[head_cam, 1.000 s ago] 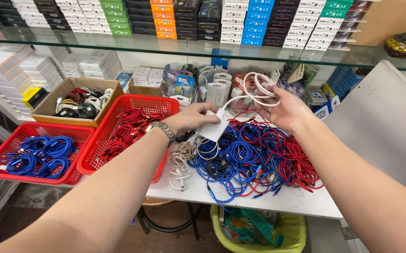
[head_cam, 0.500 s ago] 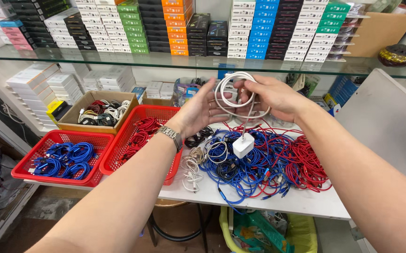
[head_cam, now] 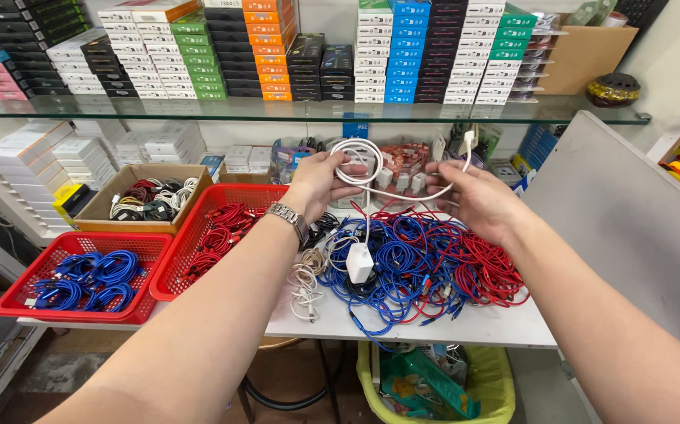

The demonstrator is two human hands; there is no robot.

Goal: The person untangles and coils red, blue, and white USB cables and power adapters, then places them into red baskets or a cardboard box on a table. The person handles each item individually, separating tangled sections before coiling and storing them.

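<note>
My left hand (head_cam: 320, 182), with a metal watch at the wrist, grips a coiled white cable (head_cam: 359, 154) above the table. A loose stretch of that cable runs to my right hand (head_cam: 469, 200), which pinches it near its plug end. A white charger block (head_cam: 360, 262) hangs from the cable, just over a tangled heap of blue and red cables (head_cam: 426, 263). Some loose white cables (head_cam: 306, 284) lie at the heap's left edge.
A red basket of red cables (head_cam: 214, 232), a red basket of blue cables (head_cam: 80, 279) and a cardboard box of mixed cables (head_cam: 147, 196) stand at left. A glass shelf (head_cam: 277, 110) carries stacked coloured boxes. A yellow-green bin (head_cam: 434, 377) sits under the white table (head_cam: 481, 326).
Both hands have drawn apart, pulling a length of the white cable out between them. The coil stays in my left hand, and the charger block hangs lower over the heap.
</note>
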